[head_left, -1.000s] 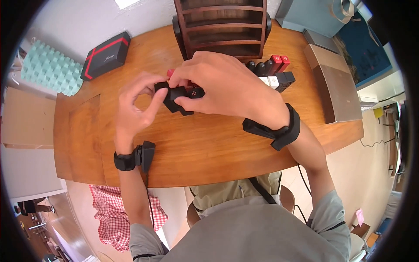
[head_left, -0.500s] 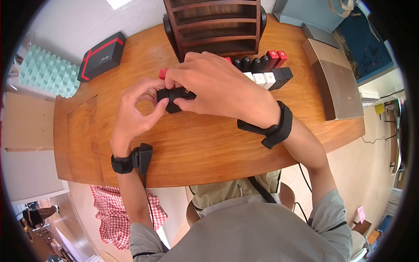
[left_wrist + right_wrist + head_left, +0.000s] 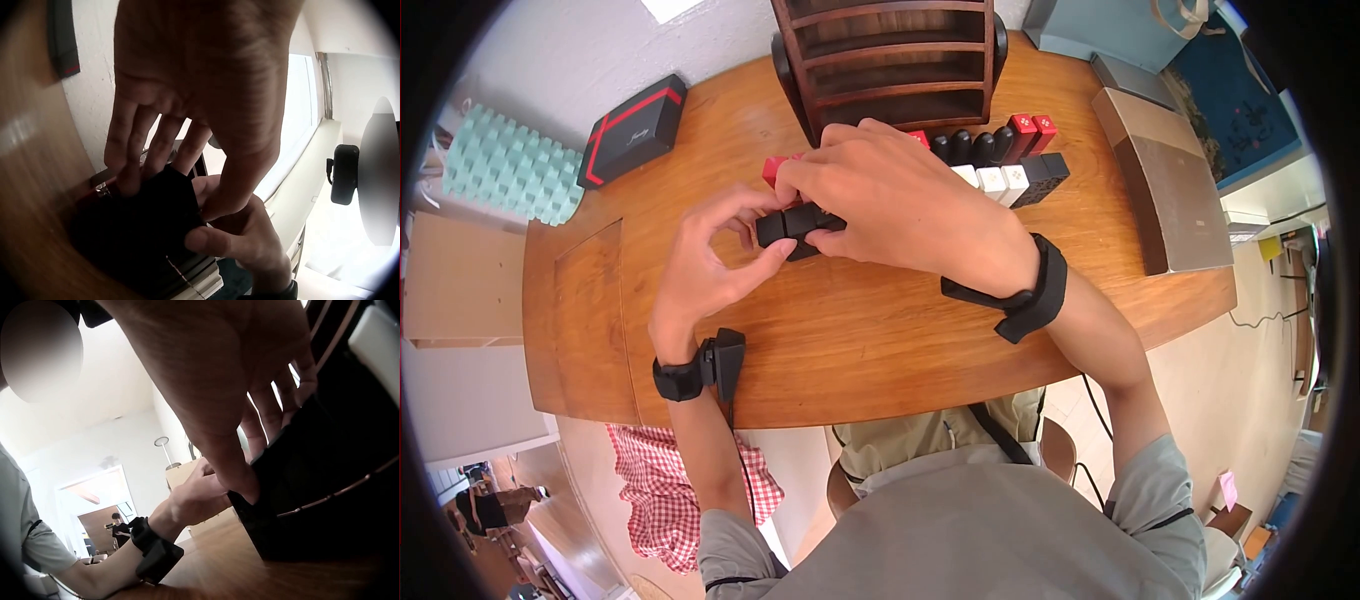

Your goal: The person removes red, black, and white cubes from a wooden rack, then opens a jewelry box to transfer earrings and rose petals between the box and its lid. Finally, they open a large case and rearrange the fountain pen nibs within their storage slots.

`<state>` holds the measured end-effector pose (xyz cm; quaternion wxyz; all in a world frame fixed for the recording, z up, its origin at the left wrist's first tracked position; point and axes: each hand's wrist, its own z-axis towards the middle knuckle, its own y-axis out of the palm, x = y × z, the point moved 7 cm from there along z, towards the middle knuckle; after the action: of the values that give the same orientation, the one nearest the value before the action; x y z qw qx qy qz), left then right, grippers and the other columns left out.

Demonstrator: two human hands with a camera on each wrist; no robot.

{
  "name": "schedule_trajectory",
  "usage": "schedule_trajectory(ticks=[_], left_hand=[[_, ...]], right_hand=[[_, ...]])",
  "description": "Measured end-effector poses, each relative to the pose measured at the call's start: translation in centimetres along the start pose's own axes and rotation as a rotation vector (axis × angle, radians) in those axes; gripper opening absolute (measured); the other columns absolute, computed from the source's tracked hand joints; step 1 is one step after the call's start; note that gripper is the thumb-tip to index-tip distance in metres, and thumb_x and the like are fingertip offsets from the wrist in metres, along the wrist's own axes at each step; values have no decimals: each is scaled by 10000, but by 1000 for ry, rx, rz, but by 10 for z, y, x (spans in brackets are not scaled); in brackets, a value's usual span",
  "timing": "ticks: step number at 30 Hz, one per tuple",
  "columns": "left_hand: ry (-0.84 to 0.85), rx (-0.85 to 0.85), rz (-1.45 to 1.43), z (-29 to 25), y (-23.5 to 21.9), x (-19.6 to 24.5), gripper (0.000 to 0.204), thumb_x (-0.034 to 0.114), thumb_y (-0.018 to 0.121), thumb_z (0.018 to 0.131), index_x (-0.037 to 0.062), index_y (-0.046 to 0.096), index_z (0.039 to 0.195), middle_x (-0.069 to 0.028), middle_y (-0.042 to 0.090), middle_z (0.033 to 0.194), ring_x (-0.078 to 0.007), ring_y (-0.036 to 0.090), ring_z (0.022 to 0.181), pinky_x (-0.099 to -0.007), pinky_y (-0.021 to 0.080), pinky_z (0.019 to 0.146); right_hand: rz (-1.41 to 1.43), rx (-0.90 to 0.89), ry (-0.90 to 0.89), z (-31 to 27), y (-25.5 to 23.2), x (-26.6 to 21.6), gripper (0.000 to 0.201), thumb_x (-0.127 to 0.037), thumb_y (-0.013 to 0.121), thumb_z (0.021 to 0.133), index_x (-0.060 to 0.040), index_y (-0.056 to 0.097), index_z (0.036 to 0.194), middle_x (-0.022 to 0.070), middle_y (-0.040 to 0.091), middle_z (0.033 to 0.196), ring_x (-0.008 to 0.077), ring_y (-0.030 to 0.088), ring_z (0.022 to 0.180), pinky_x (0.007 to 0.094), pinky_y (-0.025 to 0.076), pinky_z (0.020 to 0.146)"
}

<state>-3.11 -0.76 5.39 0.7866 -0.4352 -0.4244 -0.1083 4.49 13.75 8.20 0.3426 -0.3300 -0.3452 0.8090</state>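
Note:
Small square-ended black boxes (image 3: 790,224) stand side by side in a close row on the wooden table. My left hand (image 3: 697,268) pinches the left end of the row, thumb on the near side and fingers bent round the far side. Over the same row arches my right hand (image 3: 905,205), its thumb against the near face and its fingertips at the back. In the left wrist view the boxes (image 3: 156,212) look very dark between both hands. The right wrist view shows the right thumb pressed to a box corner. My right hand hides the row's right part.
Behind the hands are red boxes (image 3: 774,168), black tubes (image 3: 985,149), white boxes (image 3: 1002,183) and patterned black boxes (image 3: 1043,178). A dark wooden shelf rack (image 3: 890,70) rises at the back. A ribboned box (image 3: 635,130) lies left, a brown carton (image 3: 1165,185) right.
The black boxes have gone from a staggered, tilted group to a straighter row. Both hands stay on them with small shifts; the head view has moved slightly.

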Motion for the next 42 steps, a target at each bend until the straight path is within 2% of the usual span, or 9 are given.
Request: schedule_trajectory(ticks=[11, 17, 22, 25, 29, 31, 34, 37, 42], left_hand=[[20, 30, -6, 1, 1, 2, 270, 49, 816, 818, -3, 707, 1060, -76, 708, 1001, -170, 618, 789, -297, 521, 746], [34, 38, -39, -1, -7, 1, 218, 119, 764, 893, 9, 714, 1074, -57, 704, 998, -144, 617, 844, -279, 504, 746], [12, 272, -114, -2, -27, -8, 218, 117, 724, 946, 33, 716, 1147, -33, 686, 1063, -127, 613, 885, -258, 479, 749], [68, 376, -5, 5, -30, -1, 237, 100, 729, 947, 43, 714, 1176, -31, 669, 1144, -122, 614, 922, -256, 480, 749], [68, 339, 25, 26, -28, 4, 276, 98, 752, 928, 47, 710, 1196, -29, 650, 1199, -114, 611, 937, -254, 486, 752], [18, 175, -65, 38, -20, -5, 287, 120, 761, 927, 49, 716, 1202, -25, 675, 1162, -112, 617, 935, -255, 489, 760], [-84, 105, -140, 43, -16, -23, 291, 140, 754, 940, 47, 720, 1214, -24, 703, 1143, -106, 625, 926, -251, 485, 767], [-93, 85, -186, 40, -9, -37, 295, 158, 745, 957, 38, 721, 1226, -28, 729, 1107, -96, 643, 913, -256, 488, 771], [-187, 75, -218, 27, -4, -45, 325, 165, 740, 970, 33, 707, 1265, -39, 742, 1034, -91, 663, 916, -262, 494, 782]], right_hand=[[11, -3, 10, -1, -1, -1, 309, -139, 818, 794, -96, 661, 1057, 48, 685, 901, 263, 622, 938, 393, 472, 851], [-6, 38, 24, 0, -4, -1, 256, -206, 800, 829, -96, 677, 1025, 51, 685, 920, 277, 627, 942, 405, 485, 845], [30, 22, 120, 8, -12, 4, 268, -274, 792, 818, -59, 708, 953, 86, 662, 868, 298, 647, 928, 426, 503, 818], [-28, 147, 121, 11, -16, 11, 225, -266, 752, 877, -71, 711, 982, 83, 693, 939, 304, 655, 932, 425, 528, 814], [-80, 147, 199, 20, -15, 20, 207, -232, 745, 867, -70, 754, 995, 122, 721, 917, 338, 688, 878, 440, 550, 764], [-91, 119, 226, 24, -11, 21, 194, -222, 743, 861, -73, 768, 983, 132, 727, 891, 348, 695, 846, 446, 556, 741], [0, 51, 299, 24, -2, 27, 186, -202, 772, 825, -27, 741, 877, 173, 709, 800, 365, 705, 817, 459, 566, 755], [-87, 0, 294, 20, 4, 33, 171, -194, 773, 823, -33, 738, 873, 180, 713, 800, 360, 713, 823, 455, 564, 753], [-91, 60, 254, 21, 5, 32, 128, -202, 738, 852, -81, 780, 847, 160, 710, 769, 366, 689, 762, 463, 550, 689]])
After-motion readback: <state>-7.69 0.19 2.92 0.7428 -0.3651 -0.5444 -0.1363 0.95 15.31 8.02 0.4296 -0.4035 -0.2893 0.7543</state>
